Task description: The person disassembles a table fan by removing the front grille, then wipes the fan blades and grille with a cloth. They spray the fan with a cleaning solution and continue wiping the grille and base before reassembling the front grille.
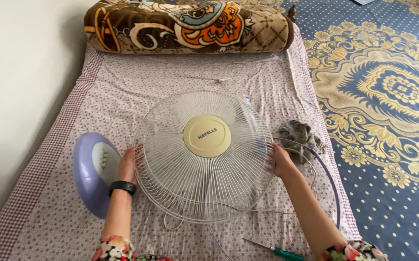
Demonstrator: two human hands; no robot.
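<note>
Both hands, left point(127, 166) and right point(281, 159), grip fan guard point(203, 157) rim, face-up on bed point(171, 87)

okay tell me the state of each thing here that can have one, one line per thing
Fan guard: lying flat on the bed, gripped at both sides.
Left hand: grasping the guard's left rim.
Right hand: grasping the guard's right rim.
Fan base: lying on the bed, detached.
Screwdriver: lying loose.
Cloth: crumpled.
Blanket: rolled up.

Two bare forearms ending in bare hands: left hand point(127, 166), right hand point(281, 160). A black band point(122, 187) encircles the left wrist. Short floral sleeves point(115, 249) in red, green and yellow.
</note>
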